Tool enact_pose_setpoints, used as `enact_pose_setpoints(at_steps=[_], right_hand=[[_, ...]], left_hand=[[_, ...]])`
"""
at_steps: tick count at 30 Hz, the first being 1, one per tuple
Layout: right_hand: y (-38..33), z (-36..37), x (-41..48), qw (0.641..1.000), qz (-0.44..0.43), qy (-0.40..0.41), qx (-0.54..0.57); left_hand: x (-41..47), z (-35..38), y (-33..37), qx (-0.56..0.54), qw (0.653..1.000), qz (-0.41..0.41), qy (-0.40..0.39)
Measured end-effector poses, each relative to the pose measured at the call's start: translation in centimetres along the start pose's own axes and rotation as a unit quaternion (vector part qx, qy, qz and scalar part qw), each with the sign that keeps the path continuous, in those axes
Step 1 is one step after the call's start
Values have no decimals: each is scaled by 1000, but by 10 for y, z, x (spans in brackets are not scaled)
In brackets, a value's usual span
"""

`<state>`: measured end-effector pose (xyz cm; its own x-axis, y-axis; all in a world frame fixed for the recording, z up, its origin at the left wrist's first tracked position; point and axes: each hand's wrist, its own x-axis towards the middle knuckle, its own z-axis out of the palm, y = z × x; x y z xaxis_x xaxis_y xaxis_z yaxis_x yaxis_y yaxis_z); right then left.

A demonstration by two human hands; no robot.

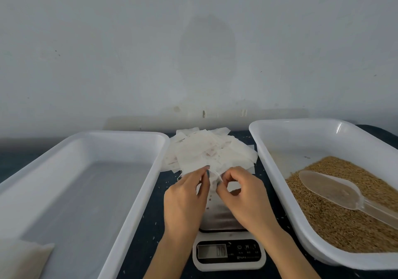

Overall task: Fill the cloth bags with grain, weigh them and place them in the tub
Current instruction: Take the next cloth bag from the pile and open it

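Cloth bags [206, 149] are heaped in a loose white pile at the centre of the frame, between two tubs, where either hand can reach them. At the near edge of the pile one bag [213, 178] is pinched by both hands, which are brought close together just above the scale [228, 254]. The left hand [185, 201] holds it between thumb and forefinger and the right hand [243, 199] nips it from the other side, apparently so that its mouth can be pulled apart. Whether it is open yet cannot be told. The scale is set at the lower centre, its display turned toward the person for reading, though the digits are too blurred to be made out. The grain [344, 224] is kept in the right-hand tub [271, 171], and a clear scoop [329, 190] is left lying on it with its handle toward the lower right, handy for the right hand. The left-hand tub [137, 184] is judged to be meant for finished bags, since one filled bag [23, 257] lies in its near corner at the lower left. A few stray grains are scattered over the dark table [150, 224].
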<state>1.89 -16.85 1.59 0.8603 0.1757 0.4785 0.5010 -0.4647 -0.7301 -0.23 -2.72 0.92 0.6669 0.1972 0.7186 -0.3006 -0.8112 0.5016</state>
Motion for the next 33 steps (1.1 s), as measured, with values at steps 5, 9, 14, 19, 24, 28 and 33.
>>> enact_pose_setpoints(at_steps=[5, 9, 14, 19, 24, 28, 33], right_hand=[[-3, -6, 9, 998, 34, 35, 28], [-8, -9, 10, 998, 46, -1, 45], [-14, -14, 6, 998, 44, -25, 25], [-17, -20, 2, 1000, 15, 14, -23], [-20, -18, -13, 993, -56, -22, -104], [-22, -11, -14, 986, -78, -50, -136], [-23, -9, -15, 983, -13, -124, -134]], left_hand=[[4, -8, 2, -161, 975, 50, -143], [4, -7, 5, -98, 962, 123, -225], [3, -12, 3, -77, 974, 61, -206], [2, -14, -4, 17, 983, 62, -170], [4, -11, -6, 92, 984, 69, -133], [4, -10, -4, 87, 984, 86, -130], [6, -8, -8, -1, 982, 19, -187]])
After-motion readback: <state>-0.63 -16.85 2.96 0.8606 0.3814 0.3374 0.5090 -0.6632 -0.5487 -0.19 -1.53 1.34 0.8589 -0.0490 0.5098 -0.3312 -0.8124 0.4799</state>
